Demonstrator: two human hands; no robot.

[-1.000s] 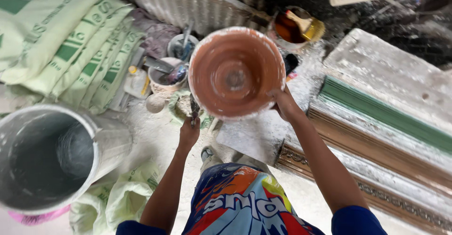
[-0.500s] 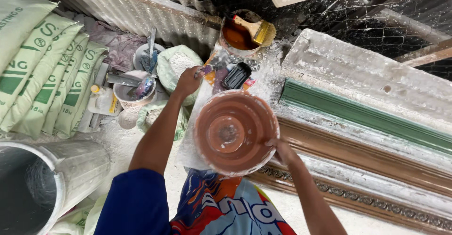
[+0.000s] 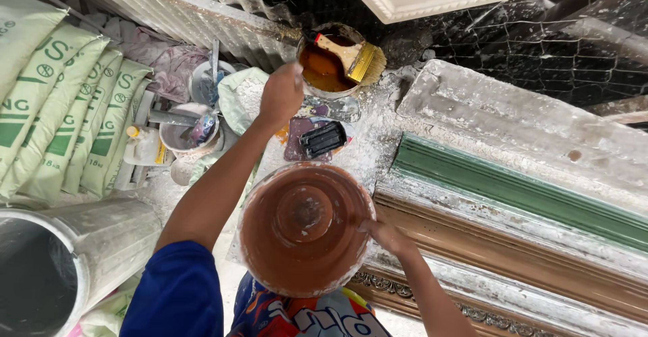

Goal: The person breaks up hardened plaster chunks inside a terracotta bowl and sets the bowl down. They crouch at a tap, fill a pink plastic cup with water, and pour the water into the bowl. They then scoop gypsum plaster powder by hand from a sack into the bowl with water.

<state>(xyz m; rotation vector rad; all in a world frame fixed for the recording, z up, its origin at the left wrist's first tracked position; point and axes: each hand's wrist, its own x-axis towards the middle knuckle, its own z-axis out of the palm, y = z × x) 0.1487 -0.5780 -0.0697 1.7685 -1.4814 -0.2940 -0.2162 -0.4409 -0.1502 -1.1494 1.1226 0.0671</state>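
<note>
My right hand point(image 3: 386, 234) grips the rim of a round terracotta-coloured bowl point(image 3: 304, 229), held low in front of my body with its empty, plaster-smeared inside facing up. My left hand point(image 3: 281, 94) is stretched forward over the dusty bench, fingers closed, right beside a tin of brown liquid point(image 3: 325, 70) with a wide yellow-bristled brush point(image 3: 354, 57) resting across it. What the left fingers pinch, if anything, is hidden. A small black object point(image 3: 322, 138) lies on a purple pad just below that hand.
Green-and-white sacks point(image 3: 61, 121) are stacked at left. A large grey bucket point(image 3: 61, 263) stands at lower left. Small plaster-caked tubs with tools point(image 3: 192, 131) sit near the sacks. Long green, brown and white moulding forms point(image 3: 513, 202) fill the right side.
The bowl has come down from raised height to my lap, now held by the right hand alone. My left hand let go of it and reached forward to the tin.
</note>
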